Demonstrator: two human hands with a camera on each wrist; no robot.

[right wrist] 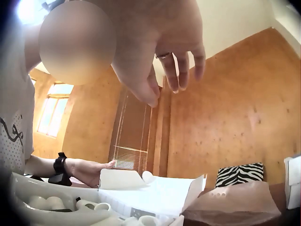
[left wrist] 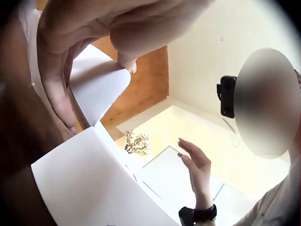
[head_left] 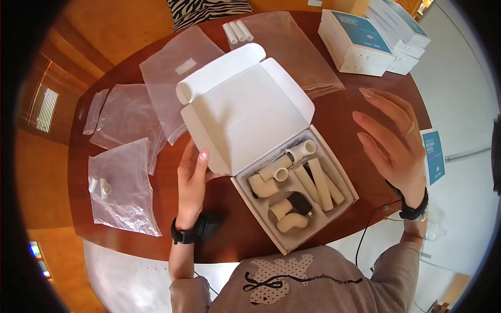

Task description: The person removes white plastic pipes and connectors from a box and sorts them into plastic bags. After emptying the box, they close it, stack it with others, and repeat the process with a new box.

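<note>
A white cardboard box (head_left: pixel 292 242) stands on the table with its lid (head_left: pixel 255 99) raised and tilted back. Inside it lie off-white pipe pieces: several straight tubes (head_left: pixel 321 185), elbow fittings (head_left: pixel 292 223), a tee fitting (head_left: pixel 301 150) and a black part (head_left: pixel 300 202). At the lid's left side flap, my left hand (head_left: pixel 192 182) holds the edge, thumb in front and fingers partly hidden behind. My right hand (head_left: pixel 394 141) hovers right of the box, fingers spread and slightly bent, with nothing in it; the right wrist view shows it above the box too.
Clear plastic bags (head_left: pixel 125 115) lie left and behind the box; one bag (head_left: pixel 122 198) contains small white fittings. Several white tubes (head_left: pixel 238 32) rest at the far edge. White boxes with blue labels (head_left: pixel 360 41) are stacked back right. A blue-and-white booklet (head_left: pixel 433 156) lies beyond the right hand.
</note>
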